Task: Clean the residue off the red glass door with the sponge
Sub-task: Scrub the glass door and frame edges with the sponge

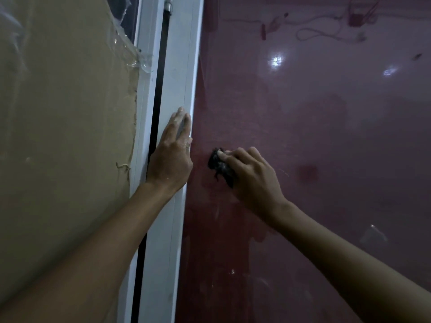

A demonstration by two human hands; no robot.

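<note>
The red glass door [314,136] fills the right half of the view, glossy, with faint whitish smears and streaks below the middle. My right hand [251,176] presses a small dark, ragged sponge [218,165] flat against the glass near the door's left edge; the fingers cover most of the sponge. My left hand [171,155] lies flat on the white door frame [177,78], fingers pointing up and slightly apart, holding nothing. Whitish residue shows on the left hand's fingers.
Left of the frame is a brown cardboard sheet [65,136] with torn clear plastic film [130,50] at its upper edge. A black gap strip [158,89] runs down the frame. Light reflections [276,60] glare on the upper glass.
</note>
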